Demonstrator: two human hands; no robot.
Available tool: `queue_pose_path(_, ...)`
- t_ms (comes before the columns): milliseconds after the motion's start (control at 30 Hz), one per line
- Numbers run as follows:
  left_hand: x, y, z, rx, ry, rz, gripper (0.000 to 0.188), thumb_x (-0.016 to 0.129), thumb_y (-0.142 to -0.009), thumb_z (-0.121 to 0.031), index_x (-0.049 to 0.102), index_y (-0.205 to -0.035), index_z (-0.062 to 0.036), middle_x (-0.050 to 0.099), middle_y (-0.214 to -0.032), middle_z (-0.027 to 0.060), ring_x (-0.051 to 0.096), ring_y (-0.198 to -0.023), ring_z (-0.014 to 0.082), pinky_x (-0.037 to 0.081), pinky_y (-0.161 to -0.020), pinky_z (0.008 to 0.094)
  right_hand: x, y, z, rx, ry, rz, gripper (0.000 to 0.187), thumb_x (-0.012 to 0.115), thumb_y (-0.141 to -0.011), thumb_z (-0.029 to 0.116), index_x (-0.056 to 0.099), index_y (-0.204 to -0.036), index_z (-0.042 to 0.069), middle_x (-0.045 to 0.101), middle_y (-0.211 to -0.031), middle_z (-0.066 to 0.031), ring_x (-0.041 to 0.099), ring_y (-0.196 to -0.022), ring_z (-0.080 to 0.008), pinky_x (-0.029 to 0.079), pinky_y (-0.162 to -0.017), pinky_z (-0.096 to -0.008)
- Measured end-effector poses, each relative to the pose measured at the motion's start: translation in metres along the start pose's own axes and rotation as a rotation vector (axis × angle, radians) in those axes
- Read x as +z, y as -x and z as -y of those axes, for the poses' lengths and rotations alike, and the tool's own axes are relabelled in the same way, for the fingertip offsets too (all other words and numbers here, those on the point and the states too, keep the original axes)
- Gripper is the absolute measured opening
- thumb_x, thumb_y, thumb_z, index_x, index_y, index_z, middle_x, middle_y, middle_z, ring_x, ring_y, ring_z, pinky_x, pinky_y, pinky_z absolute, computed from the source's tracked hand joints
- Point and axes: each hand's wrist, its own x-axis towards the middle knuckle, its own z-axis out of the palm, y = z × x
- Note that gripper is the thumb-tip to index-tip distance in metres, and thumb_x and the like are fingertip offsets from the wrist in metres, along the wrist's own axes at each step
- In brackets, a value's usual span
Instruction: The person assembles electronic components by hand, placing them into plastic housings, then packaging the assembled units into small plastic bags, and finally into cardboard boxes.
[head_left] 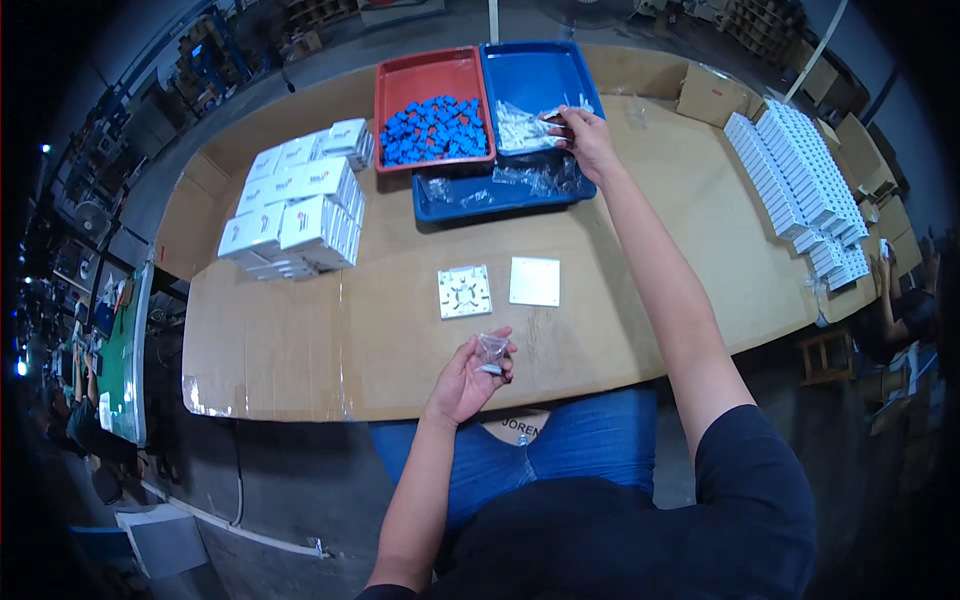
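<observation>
My left hand, palm up near the table's front edge, has its fingers curled around a small clear plastic bag with a little pale piece in it. My right hand reaches to the blue tray at the back. Its fingers are pinched together over the small white parts in clear bags; what they hold is too small to make out. Between my hands lie two white square plates: one with cutouts and fittings, the other plain with small corner holes.
Left of the blue tray, a red tray holds many blue pieces. A lower blue tray contains clear bags. White boxes are stacked left; white stacked pieces stand far right. Cardboard walls edge the table. People work at both sides.
</observation>
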Motion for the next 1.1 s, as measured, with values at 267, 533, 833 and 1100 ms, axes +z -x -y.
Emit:
queue_pose_path(267,0.003,-0.006,-0.006,0.023,-0.037,0.012,0.054,0.039,-0.114,-0.038,0.050,-0.147,0.0029,0.067,-0.123,0.0146,0.065,-0.098,0.0220,0.053,-0.090,0.0366,0.015,0.175,-0.060,0.211,0.117,0.080,0.024,0.065,-0.105,0.019,0.068,-0.109,-0.005,0.075,-0.098,-0.0142,0.070,-0.075,-0.0154,0.058,-0.064,-0.0269)
queue_pose_path(533,0.003,-0.004,-0.005,0.019,-0.041,0.010,0.056,0.039,-0.114,-0.039,0.048,-0.148,0.0046,0.068,-0.124,0.0141,0.067,-0.100,0.0221,0.054,-0.093,0.0382,0.034,0.286,-0.068,0.392,-0.038,0.091,0.021,0.065,-0.103,0.008,0.067,-0.119,-0.006,0.075,-0.102,-0.0141,0.074,-0.088,-0.0178,0.063,-0.077,-0.0293)
queue_pose_path(833,0.009,-0.002,-0.002,0.028,-0.156,-0.017,0.052,0.041,-0.114,-0.037,0.052,-0.145,0.0034,0.070,-0.122,0.0137,0.066,-0.099,0.0187,0.053,-0.092,0.0353,0.038,0.290,-0.053,0.221,0.067,0.268,0.020,0.069,-0.100,0.003,0.070,-0.118,-0.005,0.075,-0.105,-0.0118,0.073,-0.096,-0.0167,0.060,-0.086,-0.0278)
queue_pose_path(1100,0.007,-0.001,-0.001,0.051,-0.181,0.007,0.045,0.040,-0.115,-0.036,0.057,-0.136,-0.0001,0.068,-0.122,0.0157,0.065,-0.101,0.0207,0.053,-0.092,0.0362,0.049,0.283,-0.048,0.103,0.382,0.445,0.010,0.074,-0.094,0.004,0.076,-0.103,0.001,0.074,-0.101,-0.0045,0.069,-0.097,-0.0148,0.056,-0.087,-0.0301)
